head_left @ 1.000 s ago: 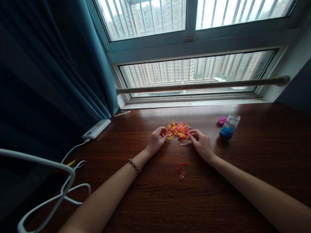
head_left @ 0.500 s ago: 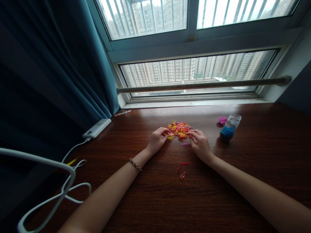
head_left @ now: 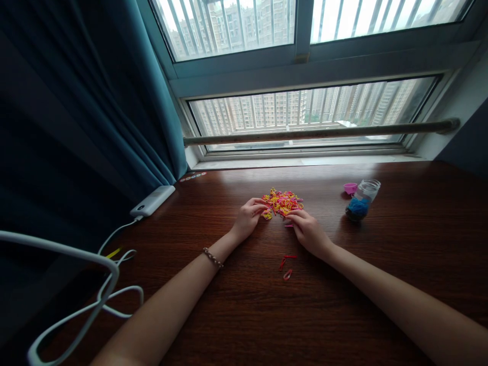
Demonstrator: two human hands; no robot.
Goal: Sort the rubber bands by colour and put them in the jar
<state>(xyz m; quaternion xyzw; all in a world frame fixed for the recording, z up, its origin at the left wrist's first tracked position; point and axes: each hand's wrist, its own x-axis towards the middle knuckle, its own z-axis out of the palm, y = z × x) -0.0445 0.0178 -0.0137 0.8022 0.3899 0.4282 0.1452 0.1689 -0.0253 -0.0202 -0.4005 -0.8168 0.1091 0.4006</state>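
A pile of small red, yellow and pink rubber bands [head_left: 281,201] lies on the brown wooden table. My left hand [head_left: 246,219] rests at the pile's left edge, fingers bent together with the tips among the bands; what they pinch is too small to make out. At the front right edge, my right hand [head_left: 309,234] has its fingers drawn together over the bands, hiding whatever is under the tips. A pink band [head_left: 288,225] lies just beside the right fingers. Nearer to me are a few loose red bands [head_left: 287,275].
To the right stands a clear jar [head_left: 358,202] with blue contents, next to a small pink cup-shaped piece [head_left: 349,188]. On the left, a white power bank [head_left: 152,201] with a white cable [head_left: 114,269] lies by the blue curtain [head_left: 152,127]. A window with a rail [head_left: 320,133] is behind.
My right hand has shifted left and slightly toward me along the pile's front edge, its fingers closer together. My left hand stays almost in place.
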